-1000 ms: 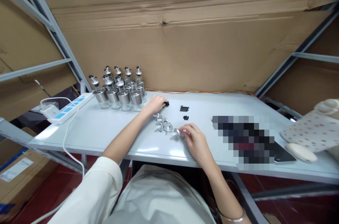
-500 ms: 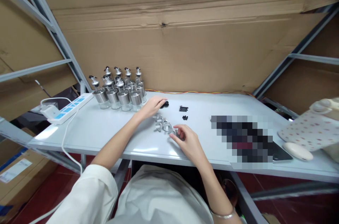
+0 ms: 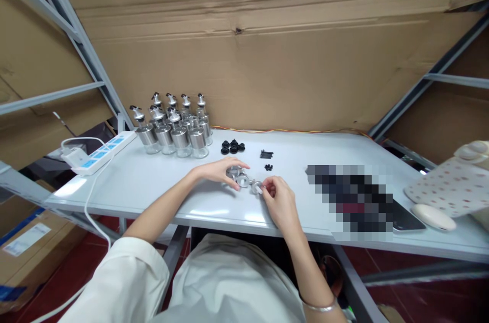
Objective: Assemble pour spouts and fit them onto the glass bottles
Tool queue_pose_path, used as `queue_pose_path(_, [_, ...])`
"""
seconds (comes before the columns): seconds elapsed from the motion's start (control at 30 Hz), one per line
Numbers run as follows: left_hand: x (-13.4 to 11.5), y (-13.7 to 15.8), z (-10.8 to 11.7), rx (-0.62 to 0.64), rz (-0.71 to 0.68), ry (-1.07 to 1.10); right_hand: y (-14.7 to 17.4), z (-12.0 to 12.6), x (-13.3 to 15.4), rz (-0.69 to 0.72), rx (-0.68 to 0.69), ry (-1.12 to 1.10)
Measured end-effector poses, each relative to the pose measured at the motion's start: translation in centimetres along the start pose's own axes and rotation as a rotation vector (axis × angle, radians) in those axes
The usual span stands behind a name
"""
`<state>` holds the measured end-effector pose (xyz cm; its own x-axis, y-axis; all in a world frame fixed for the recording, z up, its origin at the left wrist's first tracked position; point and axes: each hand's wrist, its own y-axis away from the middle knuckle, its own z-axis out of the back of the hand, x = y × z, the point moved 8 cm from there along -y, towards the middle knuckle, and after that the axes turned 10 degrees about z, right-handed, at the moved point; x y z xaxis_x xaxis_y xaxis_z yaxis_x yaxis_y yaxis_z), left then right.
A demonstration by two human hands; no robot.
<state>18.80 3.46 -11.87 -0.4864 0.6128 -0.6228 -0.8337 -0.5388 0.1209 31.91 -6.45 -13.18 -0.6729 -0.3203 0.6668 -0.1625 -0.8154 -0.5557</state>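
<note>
Pinching a silvery part (image 3: 256, 188) with right fingers (image 3: 270, 188).

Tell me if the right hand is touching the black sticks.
Apart. The head view shows bare tabletop between the right hand and the black sticks, which lie farther back.

Tabletop (image 3: 324, 149): open room at back right, and between small black pieces (image 3: 268, 167) and dark pixelated area (image 3: 355, 195). Obstacles: bottles (image 3: 179, 139), closely ranked, back left, cardboard (image 3: 267, 68) behind; black caps (image 3: 233, 147), mid-table; silver parts (image 3: 243, 181), between left hand (image 3: 219, 170) and right hand (image 3: 281, 200); power strip (image 3: 105, 154), left.
</note>
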Motion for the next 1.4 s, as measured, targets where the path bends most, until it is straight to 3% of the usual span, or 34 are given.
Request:
queue_pose_path(0.23, [0.2, 0.1, 0.4, -0.028, -0.015, 0.072, -0.2, -0.8, 1.3, 0.081, 0.124, -0.094])
queue_pose_path(0.57, [0.6, 0.2, 0.9, -0.051, -0.025, 0.167, 0.0, -1.3, 1.5, 0.082, 0.212, -0.146])
queue_pose_path(0.83, [-0.2, 1.3, 2.9, -0.157, 0.098, 0.132, -0.1, -0.2, 1.6, 0.034, 0.118, -0.179])
queue_pose_path(0.9, [-0.9, 2.0, 4.3, -0.255, 0.075, 0.158, -0.1, 0.1, 1.5, 0.025, 0.088, -0.183])
queue_pose_path(0.97, [-1.4, 3.2, 6.8, -0.472, 0.043, 0.171, -0.1, 0.3, 1.3, 0.014, 0.055, -0.189])
queue_pose_path(1.1, [-0.7, 9.4, 13.2, -1.283, 0.081, 0.060, 0.0, 0.7, 0.8, -0.012, 0.009, -0.215])
queue_pose_path(1.17, [0.3, 11.9, 14.9, -1.545, 0.187, -0.042, 0.0, 0.8, 0.7, -0.022, -0.007, -0.229])
queue_pose_path(1.23, [1.8, 12.6, 16.1, -1.594, 0.286, -0.085, 0.0, 0.9, 0.7, -0.027, -0.020, -0.240])
queue_pose_path(1.4, [6.6, 10.5, 17.2, -1.380, 0.426, 0.022, 0.0, 0.9, 0.7, -0.041, -0.018, -0.242])
